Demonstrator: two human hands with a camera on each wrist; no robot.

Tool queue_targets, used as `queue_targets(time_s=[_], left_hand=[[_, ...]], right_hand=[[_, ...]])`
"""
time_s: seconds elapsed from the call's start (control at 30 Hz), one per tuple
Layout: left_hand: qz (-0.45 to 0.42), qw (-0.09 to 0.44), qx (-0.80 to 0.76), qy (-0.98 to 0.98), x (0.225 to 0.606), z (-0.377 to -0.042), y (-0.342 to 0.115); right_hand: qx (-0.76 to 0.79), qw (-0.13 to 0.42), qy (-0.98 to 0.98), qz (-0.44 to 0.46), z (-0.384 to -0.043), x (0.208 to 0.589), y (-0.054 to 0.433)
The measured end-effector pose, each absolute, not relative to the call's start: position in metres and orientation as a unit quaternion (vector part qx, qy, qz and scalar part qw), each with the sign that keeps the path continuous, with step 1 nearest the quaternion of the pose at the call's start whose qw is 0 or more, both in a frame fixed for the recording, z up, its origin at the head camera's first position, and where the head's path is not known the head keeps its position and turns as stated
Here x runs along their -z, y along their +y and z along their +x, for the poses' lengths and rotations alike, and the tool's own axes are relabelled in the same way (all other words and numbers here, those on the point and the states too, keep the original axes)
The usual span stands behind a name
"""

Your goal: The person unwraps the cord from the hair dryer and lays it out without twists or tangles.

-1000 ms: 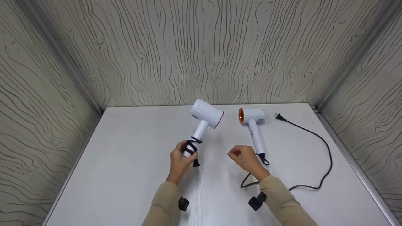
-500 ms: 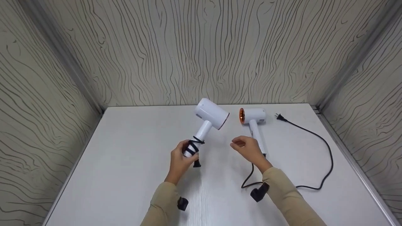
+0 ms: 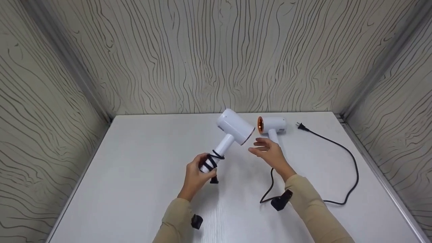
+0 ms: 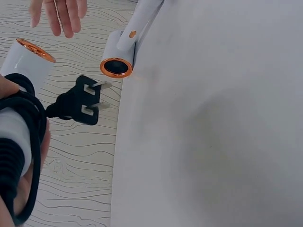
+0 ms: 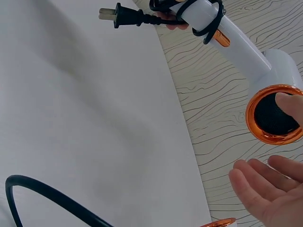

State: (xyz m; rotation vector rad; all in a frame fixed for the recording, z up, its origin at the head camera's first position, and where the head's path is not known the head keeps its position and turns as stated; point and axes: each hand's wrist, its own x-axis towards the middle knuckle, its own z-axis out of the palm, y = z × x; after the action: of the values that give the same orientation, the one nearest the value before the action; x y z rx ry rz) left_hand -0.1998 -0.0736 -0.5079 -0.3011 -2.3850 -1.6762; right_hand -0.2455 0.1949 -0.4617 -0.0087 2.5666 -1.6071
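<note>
My left hand (image 3: 197,173) grips the handle of a white hair dryer (image 3: 235,126), its black cord wound round the handle. The dryer is tilted, with its copper-rimmed end toward the right. From the wound cord the two-pin plug (image 4: 83,101) sticks out beside the handle in the left wrist view. My right hand (image 3: 271,156) hovers just right of the dryer's head, fingers relaxed and parted, holding nothing. Behind it lies a second white hair dryer (image 3: 274,124) with a copper ring; the hand and forearm hide part of its handle.
The second dryer's black cord (image 3: 354,162) curves over the right side of the white table (image 3: 141,168), ending in a plug (image 3: 301,126) near the back. Wood-grain panels (image 3: 216,57) enclose the back and both sides. Each sleeve carries a black wrist camera (image 3: 196,221).
My left hand has moved the held hair dryer a little to the right. The right hand has shifted up and slightly right toward the dryer's head, and its fingers have spread.
</note>
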Motion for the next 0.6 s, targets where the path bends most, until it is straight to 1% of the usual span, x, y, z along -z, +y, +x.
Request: queue_targets(time_s=[0.2,0.43,0.6], left_hand=[[-0.125,0.092,0.573,-0.805,0.508,-0.198,-0.072],[-0.135,0.072,0.58,-0.8,0.509,-0.199,-0.07],[-0.144,0.068,0.585,-0.795,0.509,-0.199,-0.07]], right_hand=[[0.57,0.074,0.818,-0.007,-0.248,0.463,0.2],[0.604,0.119,0.788,0.02,-0.253,0.458,0.203],[0.625,0.134,0.769,0.004,-0.256,0.456,0.205]])
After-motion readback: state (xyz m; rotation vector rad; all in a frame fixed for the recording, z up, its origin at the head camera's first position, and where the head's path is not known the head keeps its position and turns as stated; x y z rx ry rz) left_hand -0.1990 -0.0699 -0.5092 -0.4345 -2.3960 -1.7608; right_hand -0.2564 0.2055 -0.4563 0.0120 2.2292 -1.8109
